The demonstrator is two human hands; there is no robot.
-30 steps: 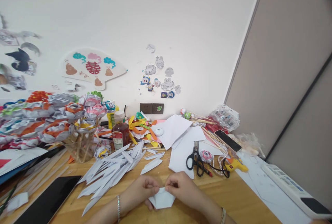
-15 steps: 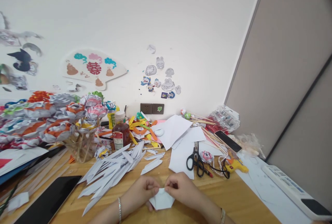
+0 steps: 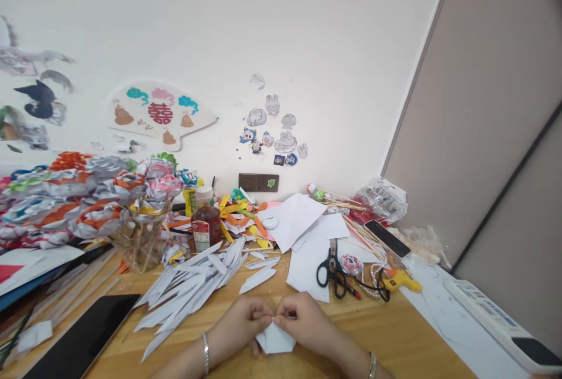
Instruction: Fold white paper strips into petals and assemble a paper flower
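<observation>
Both hands meet low in the middle of the view over a small folded piece of white paper [image 3: 276, 339] lying on the wooden table [image 3: 395, 332]. My left hand [image 3: 239, 323] pinches the paper's upper left edge with closed fingers. My right hand [image 3: 302, 320] pinches the upper right edge, fingertips almost touching the left ones. Each wrist wears a thin bracelet. Just beyond the hands lies a heap of pointed folded white paper strips [image 3: 193, 285].
Black scissors [image 3: 331, 273], a yellow glue gun [image 3: 397, 279] and loose white sheets [image 3: 307, 232] lie to the right. A dark tablet [image 3: 83, 332] sits at left. A jar of paper flowers on sticks [image 3: 132, 215], a brown bottle [image 3: 205, 224], bamboo skewers [image 3: 360, 229] and a phone [image 3: 386, 237] stand behind.
My fingertips have drawn closer together on the paper's top edge, and the view has shifted slightly. Nothing else on the table has moved.
</observation>
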